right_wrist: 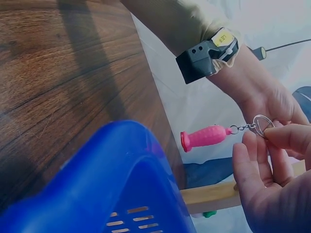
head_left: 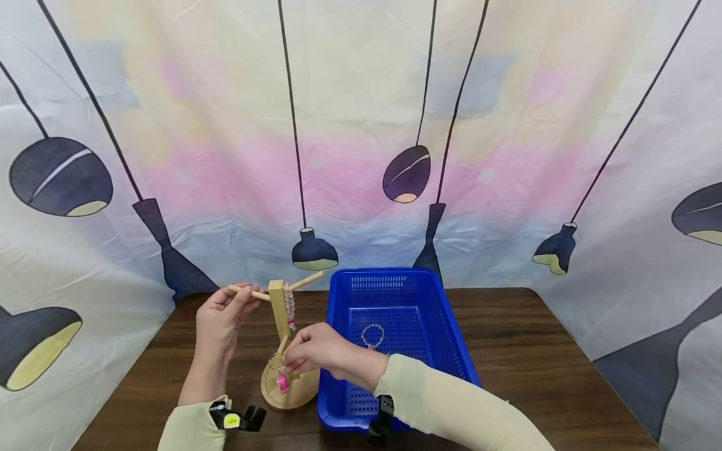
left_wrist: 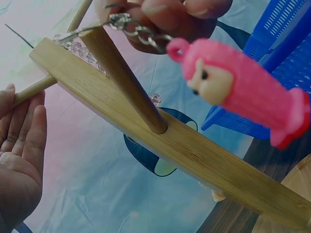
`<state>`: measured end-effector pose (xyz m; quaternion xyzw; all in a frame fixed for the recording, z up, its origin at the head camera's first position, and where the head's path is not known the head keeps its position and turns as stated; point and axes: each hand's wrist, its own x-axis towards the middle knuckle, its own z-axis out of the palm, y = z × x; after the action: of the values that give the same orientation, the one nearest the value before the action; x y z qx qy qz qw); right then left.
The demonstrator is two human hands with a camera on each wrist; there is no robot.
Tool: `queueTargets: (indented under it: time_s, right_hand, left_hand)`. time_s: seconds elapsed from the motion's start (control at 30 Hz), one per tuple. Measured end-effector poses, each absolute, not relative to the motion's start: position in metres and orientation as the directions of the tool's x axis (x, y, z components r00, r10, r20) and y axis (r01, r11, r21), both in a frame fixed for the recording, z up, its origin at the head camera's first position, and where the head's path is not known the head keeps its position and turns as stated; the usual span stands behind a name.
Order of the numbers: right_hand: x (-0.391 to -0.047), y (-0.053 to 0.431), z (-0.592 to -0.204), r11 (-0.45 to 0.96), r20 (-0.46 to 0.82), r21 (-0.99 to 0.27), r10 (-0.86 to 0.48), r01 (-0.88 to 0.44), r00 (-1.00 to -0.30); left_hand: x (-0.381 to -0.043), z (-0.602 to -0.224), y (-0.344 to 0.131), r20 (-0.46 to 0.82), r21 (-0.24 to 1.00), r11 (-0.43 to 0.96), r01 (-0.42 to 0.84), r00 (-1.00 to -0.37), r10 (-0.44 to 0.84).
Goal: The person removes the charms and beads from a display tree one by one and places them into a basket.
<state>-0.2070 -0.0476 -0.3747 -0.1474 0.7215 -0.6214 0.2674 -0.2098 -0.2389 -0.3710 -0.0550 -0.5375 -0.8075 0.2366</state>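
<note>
A wooden stand (head_left: pixel 279 316) with a round base and several pegs stands left of the basket. My left hand (head_left: pixel 225 316) holds its upper left peg (left_wrist: pixel 36 90) between thumb and fingers. In my right hand (head_left: pixel 318 347) I pinch the metal ring (right_wrist: pixel 262 127) of a keychain, whose pink figure (left_wrist: pixel 243 82) dangles on a short chain. The ring is at the tip of the front peg (left_wrist: pixel 124 82); whether it encircles the peg I cannot tell. A clear beaded bracelet (head_left: pixel 290 307) hangs on the upper right peg (head_left: pixel 307 280).
A blue plastic basket (head_left: pixel 455 326) with slotted walls sits right of the stand. Inside lies another beaded bracelet (head_left: pixel 370 346) with a pink part. The dark wooden table (head_left: pixel 524 351) ends at a printed cloth backdrop (head_left: pixel 361 94).
</note>
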Motion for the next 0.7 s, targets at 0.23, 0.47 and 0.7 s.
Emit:
queueTargets:
  time_s: [0.23, 0.47, 0.7]
  right_hand:
    - [-0.204, -0.047, -0.371, 0.17, -0.204, -0.977, -0.56, 0.129, -0.803]
    - [-0.203, -0.045, -0.366, 0.158, -0.215, -0.976, -0.578, 0.151, -0.787]
    - [-0.207, -0.037, -0.357, 0.161, -0.212, -0.977, -0.602, 0.143, -0.77]
  left_hand:
    - [-0.21, -0.371, -0.239, 0.348, 0.835, -0.323, 0.446, -0.881, -0.32]
    - [-0.21, -0.371, -0.239, 0.351, 0.831, -0.328, 0.449, -0.881, -0.317]
    - [-0.209, -0.371, -0.239, 0.356, 0.832, -0.325, 0.45, -0.882, -0.31]
